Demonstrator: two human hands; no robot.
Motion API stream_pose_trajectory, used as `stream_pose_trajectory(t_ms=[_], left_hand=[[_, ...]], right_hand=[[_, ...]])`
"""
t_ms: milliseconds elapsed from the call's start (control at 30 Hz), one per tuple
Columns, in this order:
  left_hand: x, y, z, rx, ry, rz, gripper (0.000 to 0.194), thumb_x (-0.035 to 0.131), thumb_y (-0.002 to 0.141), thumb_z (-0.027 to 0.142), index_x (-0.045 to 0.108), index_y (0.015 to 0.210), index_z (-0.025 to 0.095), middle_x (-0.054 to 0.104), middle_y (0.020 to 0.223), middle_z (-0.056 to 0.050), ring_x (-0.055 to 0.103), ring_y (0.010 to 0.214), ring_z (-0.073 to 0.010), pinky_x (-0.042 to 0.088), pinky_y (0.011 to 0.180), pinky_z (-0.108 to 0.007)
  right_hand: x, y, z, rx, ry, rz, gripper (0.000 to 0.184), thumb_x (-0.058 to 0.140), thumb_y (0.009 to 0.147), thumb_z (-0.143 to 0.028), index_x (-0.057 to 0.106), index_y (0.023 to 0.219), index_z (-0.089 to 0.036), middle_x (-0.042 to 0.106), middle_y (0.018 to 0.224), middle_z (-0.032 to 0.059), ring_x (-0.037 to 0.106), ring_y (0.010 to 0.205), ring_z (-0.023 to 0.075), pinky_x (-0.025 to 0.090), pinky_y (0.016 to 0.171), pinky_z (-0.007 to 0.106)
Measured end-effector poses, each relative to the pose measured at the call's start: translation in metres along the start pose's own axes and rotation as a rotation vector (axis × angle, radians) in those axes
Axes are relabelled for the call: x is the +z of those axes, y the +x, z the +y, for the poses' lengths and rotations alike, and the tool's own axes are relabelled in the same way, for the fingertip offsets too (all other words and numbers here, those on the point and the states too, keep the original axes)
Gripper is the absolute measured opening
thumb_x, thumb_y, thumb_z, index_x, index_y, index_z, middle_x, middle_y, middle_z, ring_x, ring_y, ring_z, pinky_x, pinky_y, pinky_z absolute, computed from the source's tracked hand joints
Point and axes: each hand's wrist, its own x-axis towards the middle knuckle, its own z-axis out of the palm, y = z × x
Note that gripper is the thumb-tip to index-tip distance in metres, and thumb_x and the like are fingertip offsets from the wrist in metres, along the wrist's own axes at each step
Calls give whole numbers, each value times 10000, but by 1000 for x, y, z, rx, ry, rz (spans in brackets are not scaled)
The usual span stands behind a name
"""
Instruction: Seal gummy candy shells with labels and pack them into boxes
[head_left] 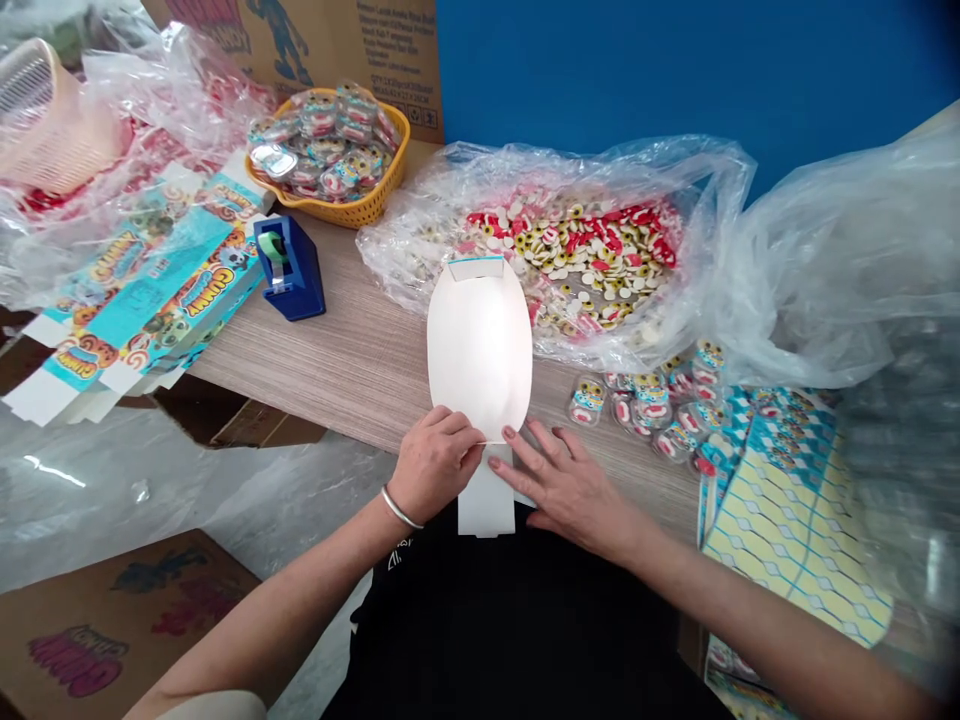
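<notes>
A white cardboard box blank (480, 350) with a rounded panel lies at the table's front edge, plain side up. One narrow flap stands folded at its far end, and a long flap hangs toward my body. My left hand (437, 455), with a bangle at the wrist, pinches the near edge at the crease. Spread fingers of my right hand (562, 485) touch the same crease from the right. Beyond the blank, an open clear plastic bag (622, 335) holds many red, white and yellow gummy candies (592, 250). Small clear candy packs (652, 400) lie to the right.
Printed flat boxes (176, 265) are stacked at the left, beside a blue tape dispenser (291, 265). A yellow basket (375, 205) holds more candy packs. Yellow printed sheets (802, 540) lie at the right under clear plastic. A cardboard carton (127, 620) stands on the floor.
</notes>
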Motion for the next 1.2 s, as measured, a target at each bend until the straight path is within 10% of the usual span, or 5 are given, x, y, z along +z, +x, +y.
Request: stream_pose_trajectory(t_ms=[133,367,700,867,1200], left_hand=[[-2,-1,4,-7,20,-40,143,613,908,169,693,794,201,625,758,-24,529,779,-191,481,734,-333],[0,0,16,-108,43,-79,124,594,885,91,649,886,203,608,778,-16,543,777,-195,482,722,-332],[-27,2,14,-213,-348,-137,279,409,797,-33,471,904,217,558,846,-7,550,785,-154,466,711,-281],[-40,-4,15,-153,-533,-185,225,568,909,309,483,1084,196,592,1042,-95,586,968,-217,527,853,-368],[-16,-25,20,-47,-249,-13,209,425,952,79,553,1079,184,694,979,-73,625,957,-189,509,840,-336]], right_hand=[[21,-2,-20,0,-135,277,563,724,872,-345,571,1401,-230,484,1541,83,342,1435,365,293,1125,617],[14,19,-15,73,116,499,202,564,965,-114,735,1066,-145,744,1185,84,632,1037,214,510,806,337],[-3,33,-2,117,369,380,257,493,962,-93,730,1030,-166,760,1061,89,645,880,198,539,775,328],[-7,39,5,142,495,307,287,483,908,-20,712,982,-176,759,1045,68,653,847,174,537,759,288],[-7,42,14,217,761,159,231,515,862,-26,627,967,-198,721,840,36,661,754,165,522,689,263]])
